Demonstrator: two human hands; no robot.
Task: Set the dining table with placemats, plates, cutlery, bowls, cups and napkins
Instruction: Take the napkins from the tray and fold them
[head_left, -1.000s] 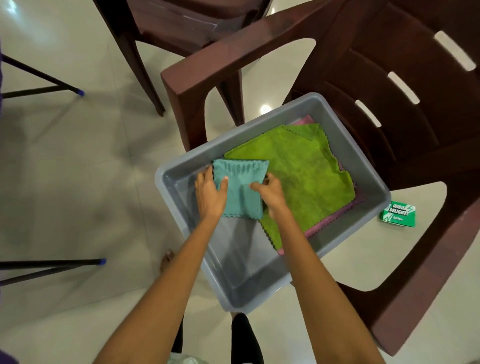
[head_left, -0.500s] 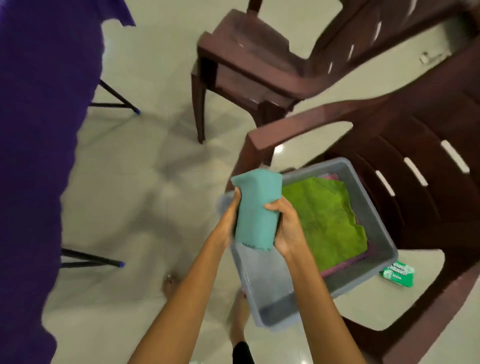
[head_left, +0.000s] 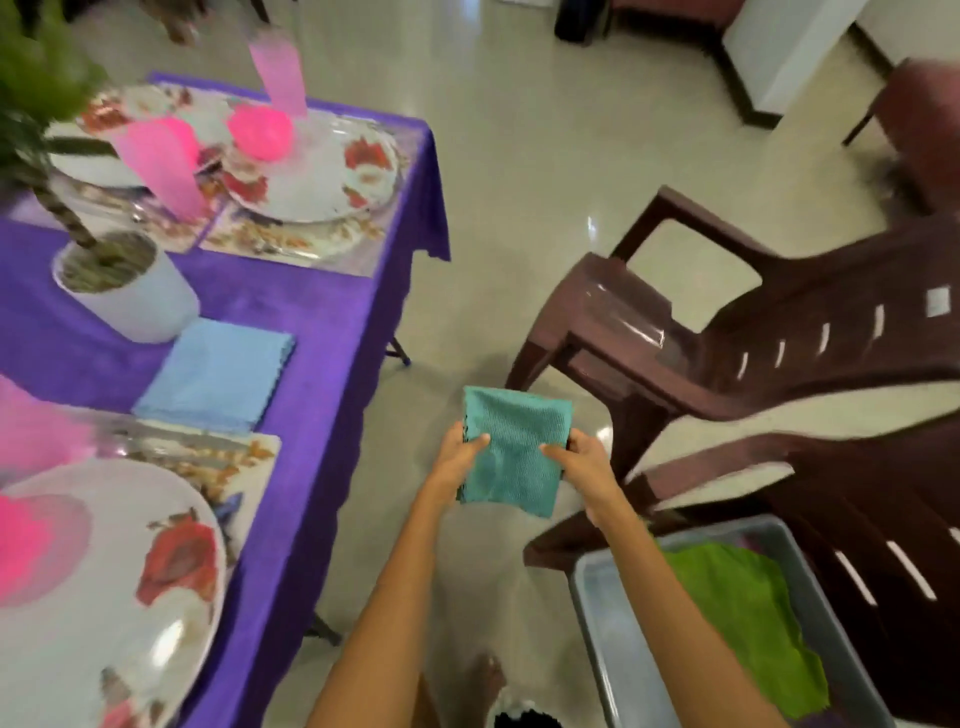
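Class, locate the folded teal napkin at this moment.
In the head view, the teal napkin sits lower centre, held above the floor between the left hand and right hand, right of the purple-clothed table.

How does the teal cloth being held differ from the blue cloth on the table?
The teal cloth is gripped by the left hand and right hand above the floor; the blue cloth lies flat on the purple tablecloth, untouched. They differ in colour. Both are folded.
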